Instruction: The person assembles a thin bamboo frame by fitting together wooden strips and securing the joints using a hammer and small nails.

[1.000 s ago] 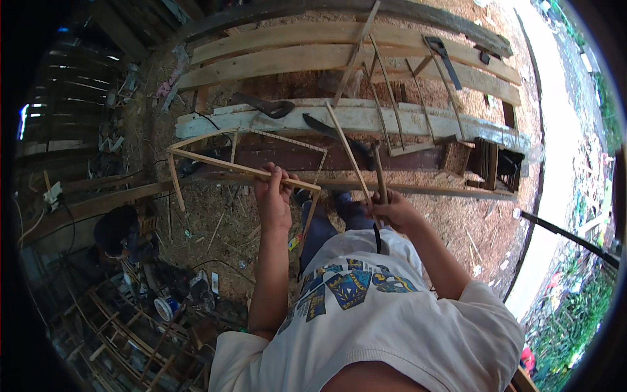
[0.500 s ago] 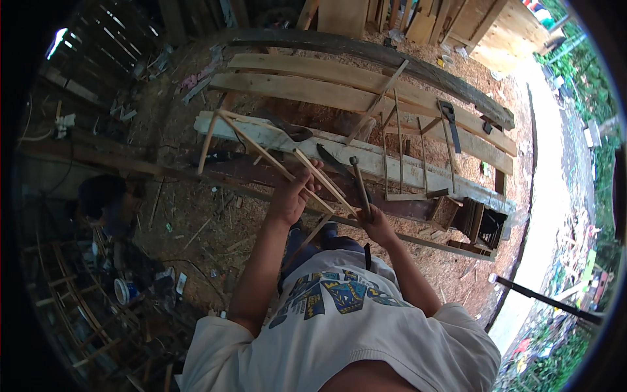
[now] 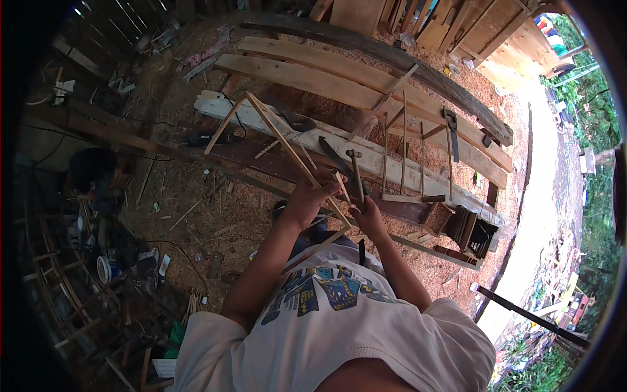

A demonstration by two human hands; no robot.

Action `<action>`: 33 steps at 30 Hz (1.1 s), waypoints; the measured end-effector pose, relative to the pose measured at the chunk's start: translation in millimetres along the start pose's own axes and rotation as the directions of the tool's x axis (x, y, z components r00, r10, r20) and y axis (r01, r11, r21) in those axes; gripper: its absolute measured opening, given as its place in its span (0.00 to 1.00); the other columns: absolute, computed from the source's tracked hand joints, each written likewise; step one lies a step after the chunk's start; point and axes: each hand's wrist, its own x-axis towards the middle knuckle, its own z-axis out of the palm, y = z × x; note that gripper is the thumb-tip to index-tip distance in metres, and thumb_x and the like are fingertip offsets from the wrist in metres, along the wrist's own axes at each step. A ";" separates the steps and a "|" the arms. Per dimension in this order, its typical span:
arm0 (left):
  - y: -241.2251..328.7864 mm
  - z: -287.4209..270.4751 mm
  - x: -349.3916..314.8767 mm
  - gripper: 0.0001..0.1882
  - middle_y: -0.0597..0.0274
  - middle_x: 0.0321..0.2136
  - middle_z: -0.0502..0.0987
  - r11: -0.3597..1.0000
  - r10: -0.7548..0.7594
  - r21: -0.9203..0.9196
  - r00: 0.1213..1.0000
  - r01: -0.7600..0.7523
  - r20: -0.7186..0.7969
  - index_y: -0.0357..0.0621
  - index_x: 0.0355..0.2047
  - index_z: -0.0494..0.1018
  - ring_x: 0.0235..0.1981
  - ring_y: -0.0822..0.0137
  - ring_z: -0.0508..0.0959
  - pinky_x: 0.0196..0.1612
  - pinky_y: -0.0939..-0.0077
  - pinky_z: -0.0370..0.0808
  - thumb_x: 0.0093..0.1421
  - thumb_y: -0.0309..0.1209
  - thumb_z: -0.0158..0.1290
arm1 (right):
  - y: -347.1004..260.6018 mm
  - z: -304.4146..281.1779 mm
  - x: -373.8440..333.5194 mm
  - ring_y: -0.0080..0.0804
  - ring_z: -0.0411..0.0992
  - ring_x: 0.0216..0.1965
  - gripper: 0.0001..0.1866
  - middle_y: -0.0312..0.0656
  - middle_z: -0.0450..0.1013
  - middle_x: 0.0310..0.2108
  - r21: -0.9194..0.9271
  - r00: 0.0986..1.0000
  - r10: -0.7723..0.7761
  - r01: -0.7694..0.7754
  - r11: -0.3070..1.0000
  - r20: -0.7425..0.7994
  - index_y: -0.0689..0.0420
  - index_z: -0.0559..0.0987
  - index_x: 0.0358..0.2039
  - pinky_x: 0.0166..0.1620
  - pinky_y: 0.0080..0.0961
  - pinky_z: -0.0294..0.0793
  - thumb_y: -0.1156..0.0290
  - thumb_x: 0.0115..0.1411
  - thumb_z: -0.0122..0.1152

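My left hand point(image 3: 311, 201) is closed around a light frame of thin wooden strips point(image 3: 282, 140), which comes to a corner at its far left end. A separate wooden stick point(image 3: 341, 185) stands out between my two hands, its near end close to my right fingers. My right hand point(image 3: 369, 218) grips a hammer point(image 3: 356, 171) by the handle, head upward. Just beyond the hammer, a dark blade like a machete point(image 3: 334, 155) lies on the whitish plank point(image 3: 261, 124) of the bench. Which fingers bear the stick is partly hidden.
On the right of the bench stand another thin-strip frame point(image 3: 403, 150) and a handsaw with a black handle point(image 3: 452, 136). Long boards point(image 3: 307, 78) run along its far side. A wooden box point(image 3: 471, 228) sits at the right end. Scraps and shavings cover the ground point(image 3: 202, 228).
The loose stick has swung so that it looks shorter, and the frame's corner has shifted right and up in view. Both hands keep their holds; the hammer is a little lower left.
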 end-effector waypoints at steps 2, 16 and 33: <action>2.6 0.6 -0.1 0.09 0.56 0.46 0.83 0.999 -0.025 0.022 1.000 0.025 -0.016 0.43 0.45 0.79 0.44 0.68 0.82 0.51 0.70 0.80 0.65 0.26 0.64 | -19.8 0.2 -3.3 0.29 0.78 0.48 0.20 0.42 0.81 0.46 0.056 0.998 -0.057 0.059 0.997 -0.031 0.61 0.78 0.51 0.51 0.29 0.76 0.74 0.59 0.72; 15.4 11.5 0.7 0.12 0.58 0.43 0.83 0.985 0.052 0.166 0.996 -0.039 -0.074 0.42 0.45 0.78 0.38 0.70 0.81 0.46 0.72 0.79 0.64 0.32 0.66 | -125.6 11.0 16.0 0.22 0.77 0.37 0.18 0.35 0.82 0.37 0.284 0.968 -0.221 0.247 0.927 -0.119 0.57 0.79 0.47 0.43 0.24 0.76 0.72 0.58 0.75; 25.4 -17.1 58.9 0.17 0.62 0.28 0.81 0.983 0.141 0.176 0.832 -0.053 -0.537 0.44 0.35 0.75 0.26 0.71 0.82 0.37 0.70 0.85 0.64 0.43 0.67 | -67.5 -21.9 38.4 0.18 0.74 0.35 0.10 0.32 0.79 0.32 0.369 0.991 -0.077 0.111 0.923 -0.106 0.59 0.82 0.45 0.38 0.23 0.76 0.73 0.64 0.70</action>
